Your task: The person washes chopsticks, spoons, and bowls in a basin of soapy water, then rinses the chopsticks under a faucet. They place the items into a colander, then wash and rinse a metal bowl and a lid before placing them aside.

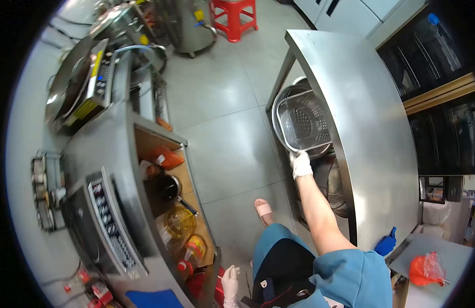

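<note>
My right hand point(301, 165), in a white glove, reaches under the steel table's edge. Its fingers are closed on the near rim of a rectangular perforated metal pan point(301, 120). That pan rests in or on a round metal basin point(276, 124) on the table's lower shelf; part of both is hidden by the tabletop. At the bottom of the view, my left hand point(230, 281), also white-gloved, hangs low with curled fingers and nothing visible in them. It is nearest to a red container point(213, 290) by the left counter.
The steel table point(371, 133) stands to the right, with a blue item point(386, 243) near its corner. On the left, a counter's open shelf holds a black pan point(168, 188) and an oil bottle point(195, 247). A red stool point(234, 18) stands on the tiled floor ahead.
</note>
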Demonstrator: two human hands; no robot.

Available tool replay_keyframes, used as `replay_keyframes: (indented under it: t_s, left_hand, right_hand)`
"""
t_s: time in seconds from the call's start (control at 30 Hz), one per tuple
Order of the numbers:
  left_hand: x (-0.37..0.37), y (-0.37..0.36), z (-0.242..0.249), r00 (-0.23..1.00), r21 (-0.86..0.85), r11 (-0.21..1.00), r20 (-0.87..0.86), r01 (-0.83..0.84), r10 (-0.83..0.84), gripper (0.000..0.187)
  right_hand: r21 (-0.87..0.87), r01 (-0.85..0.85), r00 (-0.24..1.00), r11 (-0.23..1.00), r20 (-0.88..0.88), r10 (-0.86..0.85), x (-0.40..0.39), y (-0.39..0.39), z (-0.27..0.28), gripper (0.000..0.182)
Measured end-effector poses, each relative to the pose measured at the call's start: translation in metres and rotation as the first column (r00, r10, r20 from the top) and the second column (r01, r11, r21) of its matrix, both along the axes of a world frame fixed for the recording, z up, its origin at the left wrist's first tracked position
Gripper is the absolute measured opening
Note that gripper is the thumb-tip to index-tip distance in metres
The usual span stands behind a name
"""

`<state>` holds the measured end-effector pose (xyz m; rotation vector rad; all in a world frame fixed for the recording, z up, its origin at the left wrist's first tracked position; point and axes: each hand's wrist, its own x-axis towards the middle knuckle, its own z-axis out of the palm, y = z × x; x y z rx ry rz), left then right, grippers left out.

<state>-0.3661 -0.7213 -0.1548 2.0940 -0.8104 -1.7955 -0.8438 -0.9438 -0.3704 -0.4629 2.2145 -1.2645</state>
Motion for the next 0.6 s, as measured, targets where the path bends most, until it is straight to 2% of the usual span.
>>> replay_keyframes:
  t_s: [0.07, 0.1, 0.13, 0.17, 0.2, 0.23, 0.3, 0.37, 0.43, 0.47, 0.5, 0.53, 0.57, 0.6]
  left_hand:
    - [0.021, 0.032, 0.008, 0.998, -0.092, 0.994, 0.025, 0.059, -0.057, 0.032]
    - [0.031, 0.047, 0.019, 0.999, -0.106, 0.994, 0.025, 0.032, -0.030, 0.032]
    - [0.042, 0.061, 0.029, 0.997, -0.198, 0.977, 0.048, 0.076, -0.067, 0.032]
    - [0.053, 0.075, 0.042, 0.992, -0.284, 0.952, 0.081, 0.117, -0.098, 0.032]
    - [0.063, 0.090, 0.055, 0.993, -0.315, 0.944, 0.089, 0.103, -0.079, 0.032]
    - [0.078, 0.110, 0.057, 0.983, -0.407, 0.903, 0.170, 0.140, -0.075, 0.031]
    - [0.097, 0.134, 0.095, 0.968, -0.539, 0.825, 0.248, 0.170, -0.037, 0.029]
    - [0.121, 0.168, 0.121, 0.982, -0.612, 0.786, 0.185, 0.087, 0.036, 0.027]
    - [0.149, 0.207, 0.148, 0.985, -0.642, 0.766, 0.152, 0.032, 0.086, 0.026]
    - [0.164, 0.230, 0.151, 0.979, -0.679, 0.734, 0.164, 0.024, 0.119, 0.025]
    - [0.177, 0.251, 0.159, 0.971, -0.688, 0.726, 0.160, -0.021, 0.179, 0.025]
    - [0.181, 0.261, 0.172, 0.963, -0.704, 0.709, 0.155, -0.050, 0.222, 0.025]
    - [0.191, 0.278, 0.180, 0.955, -0.722, 0.687, 0.143, -0.077, 0.258, 0.025]
    - [0.200, 0.294, 0.181, 0.944, -0.746, 0.660, 0.145, -0.093, 0.296, 0.025]
  right_hand:
    - [-0.067, -0.047, 0.992, 0.997, 0.116, 0.055, 0.055, 0.033, 0.028, 0.018]
    - [-0.099, -0.066, 0.981, 0.993, 0.173, 0.082, 0.082, 0.051, 0.039, 0.020]
    - [0.060, -0.217, 0.976, 0.974, 0.017, 0.216, 0.104, 0.073, 0.052, 0.018]
    - [0.235, -0.332, 0.923, 0.913, -0.120, 0.367, 0.129, 0.094, 0.061, 0.026]
    - [0.347, -0.373, 0.875, 0.860, -0.178, 0.451, 0.155, 0.118, 0.094, 0.027]
    - [0.455, -0.403, 0.808, 0.794, -0.231, 0.542, 0.184, 0.140, 0.144, 0.029]
    - [0.502, -0.522, 0.677, 0.689, -0.248, 0.693, 0.209, 0.193, 0.170, 0.032]
    - [0.488, -0.641, 0.631, 0.592, -0.104, 0.769, 0.229, 0.245, 0.203, 0.034]
    - [0.473, -0.716, 0.457, 0.514, -0.239, 0.857, 0.253, 0.298, 0.252, 0.027]
    - [0.249, -0.735, 0.623, 0.631, -0.120, 0.773, 0.256, 0.325, 0.249, 0.020]
    - [0.097, -0.676, 0.737, 0.730, 0.101, 0.669, 0.252, 0.336, 0.251, 0.014]
    - [-0.022, -0.543, 0.792, 0.840, 0.318, 0.521, 0.255, 0.345, 0.264, 0.008]
    - [-0.029, -0.391, 0.754, 0.920, 0.563, 0.338, 0.276, 0.355, 0.312, 0.005]
    - [-0.060, -0.260, 0.662, 0.964, 0.715, 0.223, 0.275, 0.362, 0.318, 0.005]
